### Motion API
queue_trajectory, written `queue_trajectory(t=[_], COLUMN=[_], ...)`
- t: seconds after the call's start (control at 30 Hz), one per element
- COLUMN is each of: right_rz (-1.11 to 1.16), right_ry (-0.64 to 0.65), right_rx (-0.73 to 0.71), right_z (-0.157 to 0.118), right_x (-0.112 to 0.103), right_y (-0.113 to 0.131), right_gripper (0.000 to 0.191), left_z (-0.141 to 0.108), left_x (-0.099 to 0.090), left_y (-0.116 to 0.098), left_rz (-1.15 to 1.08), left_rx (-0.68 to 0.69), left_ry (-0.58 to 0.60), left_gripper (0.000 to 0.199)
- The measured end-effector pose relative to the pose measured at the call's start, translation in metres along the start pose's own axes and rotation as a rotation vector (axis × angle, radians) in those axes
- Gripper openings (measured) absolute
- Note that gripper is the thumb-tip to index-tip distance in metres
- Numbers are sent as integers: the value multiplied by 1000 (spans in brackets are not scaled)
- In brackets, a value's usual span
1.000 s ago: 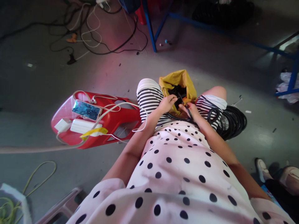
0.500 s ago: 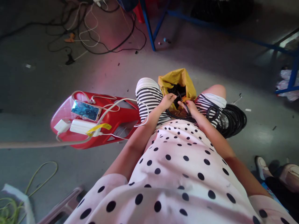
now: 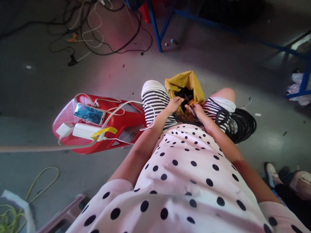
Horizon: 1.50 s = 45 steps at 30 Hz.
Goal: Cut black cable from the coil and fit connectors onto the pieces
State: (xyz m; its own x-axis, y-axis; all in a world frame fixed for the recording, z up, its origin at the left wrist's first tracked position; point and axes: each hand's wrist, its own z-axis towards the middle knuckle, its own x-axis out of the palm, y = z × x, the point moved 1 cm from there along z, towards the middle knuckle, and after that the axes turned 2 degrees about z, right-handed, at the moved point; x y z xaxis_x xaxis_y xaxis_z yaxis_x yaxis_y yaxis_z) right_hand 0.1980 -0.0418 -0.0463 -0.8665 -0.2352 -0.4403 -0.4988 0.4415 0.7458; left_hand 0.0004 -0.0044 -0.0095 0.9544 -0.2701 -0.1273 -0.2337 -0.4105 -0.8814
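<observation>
My left hand (image 3: 176, 104) is closed in a pinch over the mouth of a yellow bag (image 3: 178, 81) between my knees. At its fingertips is a thin black piece, apparently cable or tubing, too small to make out fully. Just to the right, my right hand (image 3: 198, 111) is wrapped around the dark handles of a pair of scissors (image 3: 193, 112), with the blades pointing toward the left fingertips. Dark pieces (image 3: 178, 94) lie inside the bag. A black cord passes below my hands toward a small loop (image 3: 222, 117) on my right thigh.
On my left, a red stool (image 3: 116, 124) carries a phone (image 3: 88, 114), a white power bank (image 3: 85, 130) and white cables. A black cable coil (image 3: 245, 126) lies beside my right knee. Ahead stands a blue metal frame (image 3: 157, 35). Another person's shoes (image 3: 272, 174) are at lower right.
Both hands stay almost in place over the bag. The scissors and the black piece at my left fingertips show only a slight shift.
</observation>
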Motion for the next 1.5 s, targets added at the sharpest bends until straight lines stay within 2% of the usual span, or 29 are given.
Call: queue_trajectory(t=[0.1,0.3,0.47,0.57,0.63,0.77,0.87,0.93,1.0,1.07,1.17,1.27,1.37,1.5], right_rz=[-3,-14,-6,127,257,416,440,490,600,746,946,1042,1139,1304], right_ry=[3,52,-42,-116,-136,-100,-59,-5,80,189,380,502,520,384], right_rx=[-1,15,20,28,58,60,19,15,-5,-68,-159,-154,-158,-194], right_z=[1,4,2,0,-2,-9,-19,-26,-35,-44,-64,-90,-115,-132], right_x=[0,-1,0,0,-1,-6,-11,-18,-30,-46,-72,-90,-98,-102], right_y=[0,0,0,0,1,11,24,30,31,23,-1,-35,-67,-99], right_gripper=[66,68,74,81,84,89,93,94,91,86,75,71,70,68], left_z=[-1,-8,-10,-8,-10,-29,-51,-61,-63,-59,-47,-38,-35,-34], left_x=[-1,-2,2,3,0,-12,-16,-18,-21,-27,-40,-54,-69,-87], left_y=[-3,-10,-12,-12,-11,-5,-3,-6,-15,-27,-48,-63,-68,-60], left_rz=[7,42,14,-67,-175,-344,-359,-399,-490,-614,-791,-917,-975,-1027], left_rx=[-32,9,-63,-164,-212,-248,-247,-226,-206,-204,-176,-132,-105,-124], left_ry=[0,19,-26,-21,-58,-149,-138,-121,-169,-293,-516,-604,-677,-723], left_gripper=[29,31,30,26,23,31,43,44,44,48,57,61,65,66])
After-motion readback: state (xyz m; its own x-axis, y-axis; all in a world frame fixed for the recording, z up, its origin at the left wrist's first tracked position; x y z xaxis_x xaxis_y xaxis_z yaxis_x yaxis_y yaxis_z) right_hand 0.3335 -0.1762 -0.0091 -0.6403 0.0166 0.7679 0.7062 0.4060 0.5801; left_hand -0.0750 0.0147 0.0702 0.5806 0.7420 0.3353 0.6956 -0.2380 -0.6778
